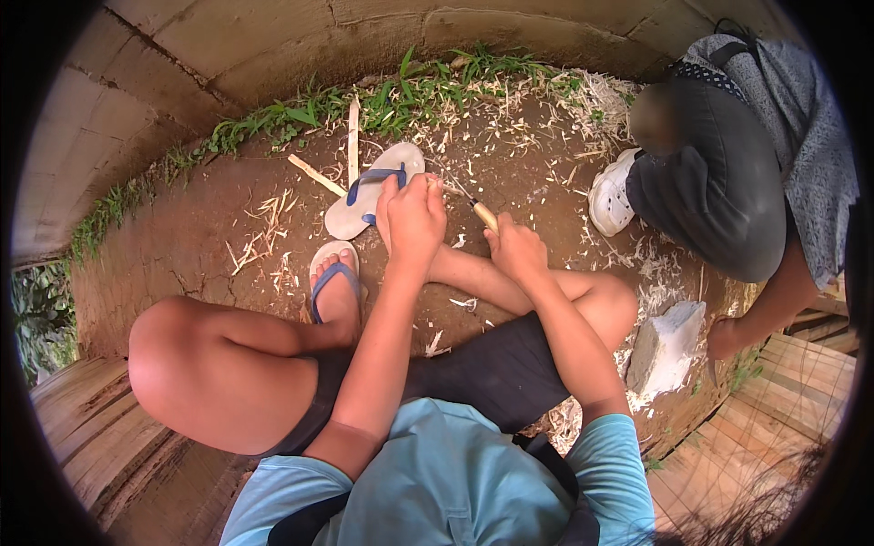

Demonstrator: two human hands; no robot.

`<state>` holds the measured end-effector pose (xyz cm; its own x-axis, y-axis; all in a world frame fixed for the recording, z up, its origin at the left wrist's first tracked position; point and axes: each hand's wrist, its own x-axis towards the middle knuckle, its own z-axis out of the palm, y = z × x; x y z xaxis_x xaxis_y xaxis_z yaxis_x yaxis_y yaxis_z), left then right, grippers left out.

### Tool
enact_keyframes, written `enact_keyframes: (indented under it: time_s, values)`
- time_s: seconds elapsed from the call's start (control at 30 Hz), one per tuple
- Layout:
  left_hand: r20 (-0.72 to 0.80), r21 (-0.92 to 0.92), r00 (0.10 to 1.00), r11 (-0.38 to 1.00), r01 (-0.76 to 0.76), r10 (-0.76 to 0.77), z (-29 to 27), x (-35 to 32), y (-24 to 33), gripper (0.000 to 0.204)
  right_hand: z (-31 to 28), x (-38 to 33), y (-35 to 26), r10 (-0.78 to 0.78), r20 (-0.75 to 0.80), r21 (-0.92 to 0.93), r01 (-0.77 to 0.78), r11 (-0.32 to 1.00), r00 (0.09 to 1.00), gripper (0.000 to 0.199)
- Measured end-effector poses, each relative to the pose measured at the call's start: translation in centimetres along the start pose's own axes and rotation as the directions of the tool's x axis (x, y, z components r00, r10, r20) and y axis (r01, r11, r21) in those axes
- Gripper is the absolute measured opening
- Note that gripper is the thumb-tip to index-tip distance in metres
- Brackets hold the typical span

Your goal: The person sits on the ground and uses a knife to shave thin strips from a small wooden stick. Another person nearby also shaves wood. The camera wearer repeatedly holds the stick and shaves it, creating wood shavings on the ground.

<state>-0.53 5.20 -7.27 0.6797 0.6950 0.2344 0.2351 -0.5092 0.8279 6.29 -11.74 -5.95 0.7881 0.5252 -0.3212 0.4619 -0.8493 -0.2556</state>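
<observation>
I sit on the dirt ground with my legs bent. My left hand [414, 214] is closed around a small piece of wood held out over a loose blue-strapped sandal [371, 189]. My right hand [514, 247] grips a knife [475, 207] by its pale wooden handle, with the blade pointing toward the piece in my left hand. The wood piece itself is mostly hidden inside my fist. My left foot wears the other sandal [333, 273].
Wood shavings [264, 232] and split sticks [352, 136] litter the dirt. A grey stone block [667, 346] stands at my right. Another person [728, 173] in white shoes crouches at the upper right. Concrete walls [228, 55] and grass edge the far side; wooden planks [783, 409] lie behind.
</observation>
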Motion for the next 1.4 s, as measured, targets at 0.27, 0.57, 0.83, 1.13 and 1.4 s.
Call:
enact_keyframes:
  time_s: [0.27, 0.57, 0.83, 1.13, 1.4]
  values:
    - [0.184, -0.076, 0.982, 0.997, -0.033, 0.046, -1.3, 0.9, -0.3, 0.009, -1.8, -1.9, -1.4, 0.004, -0.04, 0.069, -0.002, 0.998, 0.999, 0.027]
    - [0.237, -0.073, 0.971, 0.996, 0.051, -0.033, -1.3, 0.9, 0.1, 0.015, 0.8, -0.7, 1.0, 0.107, 0.198, -0.11, -0.087, 0.99, 0.974, 0.032]
    - [0.226, -0.056, 0.972, 0.995, 0.077, -0.062, -0.9, 1.0, -0.7, 0.016, -1.7, -1.4, -0.5, 0.026, -0.124, 0.202, 0.0, 0.979, 0.992, 0.037]
    - [0.315, -0.081, 0.936, 0.978, 0.192, -0.158, -2.2, 1.8, 0.8, 0.015, 1.2, -1.9, -0.6, 0.03, 0.103, 0.035, -0.034, 0.999, 0.994, 0.031]
    - [0.275, -0.049, 0.96, 0.997, 0.063, -0.047, -1.7, 2.0, -0.3, 0.016, -1.8, -2.8, -2.3, 0.03, -0.165, 0.162, -0.002, 0.987, 0.986, 0.031]
